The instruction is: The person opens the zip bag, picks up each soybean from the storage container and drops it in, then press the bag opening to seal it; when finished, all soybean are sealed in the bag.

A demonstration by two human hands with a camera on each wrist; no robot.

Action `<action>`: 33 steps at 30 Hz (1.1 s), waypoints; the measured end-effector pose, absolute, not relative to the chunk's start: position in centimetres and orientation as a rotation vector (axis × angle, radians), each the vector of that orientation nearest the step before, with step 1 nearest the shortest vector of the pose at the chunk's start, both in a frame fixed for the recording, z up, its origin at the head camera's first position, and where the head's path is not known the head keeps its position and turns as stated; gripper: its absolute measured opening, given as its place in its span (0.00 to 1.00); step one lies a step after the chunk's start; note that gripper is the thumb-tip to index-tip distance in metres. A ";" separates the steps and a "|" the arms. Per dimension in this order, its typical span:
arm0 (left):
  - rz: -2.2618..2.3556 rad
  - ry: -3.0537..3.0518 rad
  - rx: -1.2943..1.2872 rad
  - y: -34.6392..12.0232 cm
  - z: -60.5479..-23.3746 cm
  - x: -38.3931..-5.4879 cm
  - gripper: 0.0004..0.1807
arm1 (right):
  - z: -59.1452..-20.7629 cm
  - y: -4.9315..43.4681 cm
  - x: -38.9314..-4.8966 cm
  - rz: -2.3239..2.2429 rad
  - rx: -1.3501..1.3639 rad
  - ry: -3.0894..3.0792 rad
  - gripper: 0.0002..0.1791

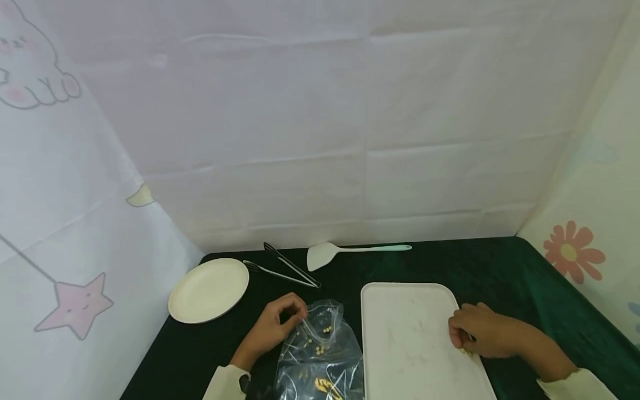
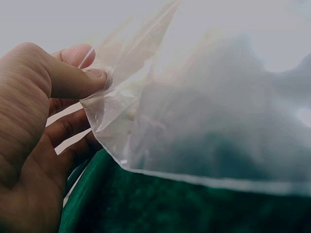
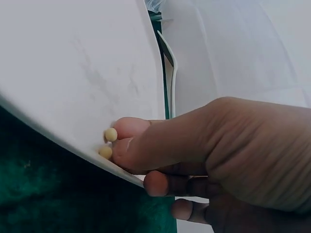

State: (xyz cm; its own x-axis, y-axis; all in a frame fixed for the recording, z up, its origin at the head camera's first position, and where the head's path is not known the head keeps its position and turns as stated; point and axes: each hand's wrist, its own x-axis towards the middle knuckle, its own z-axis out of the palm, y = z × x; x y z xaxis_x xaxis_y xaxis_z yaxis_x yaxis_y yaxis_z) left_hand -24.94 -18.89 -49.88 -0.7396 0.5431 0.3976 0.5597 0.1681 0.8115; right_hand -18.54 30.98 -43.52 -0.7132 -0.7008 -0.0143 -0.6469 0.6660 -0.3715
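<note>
My left hand point(image 1: 277, 321) pinches the rim of a clear plastic bag point(image 2: 160, 131) between thumb and index finger, lifting that edge. Small round yellow soybeans point(image 1: 320, 350) are scattered inside the bag, with a larger yellow piece point(image 1: 326, 384) lower down. Over at the right edge of a white rectangular tray point(image 1: 415, 333), my right hand point(image 1: 482, 331) has its thumb and index fingertip closed together low on the surface. A pale yellow soybean point(image 3: 111, 134) sits between those fingertips, and a second soybean point(image 3: 105, 152) lies against the thumb tip by the rim.
A cream oval plate point(image 1: 209, 290) lies at the far left. Beside it are metal tongs point(image 1: 290, 272), spread apart, and a white spatula point(image 1: 360, 250) along the back. Dark green cloth point(image 1: 500, 272) covers the table, with pale curtains point(image 1: 370, 122) behind and at both sides.
</note>
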 end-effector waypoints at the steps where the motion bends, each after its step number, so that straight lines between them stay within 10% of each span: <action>1: -1.670 -2.389 -1.126 -18.9 -49.9 -24.9 0.03 | -43.6 30.9 -18.7 -0.504 -1.139 2.751 0.17; 33: -1.645 -2.351 -1.158 -18.8 -49.8 -25.0 0.04 | -43.0 10.1 -21.9 -1.564 -0.977 2.491 0.04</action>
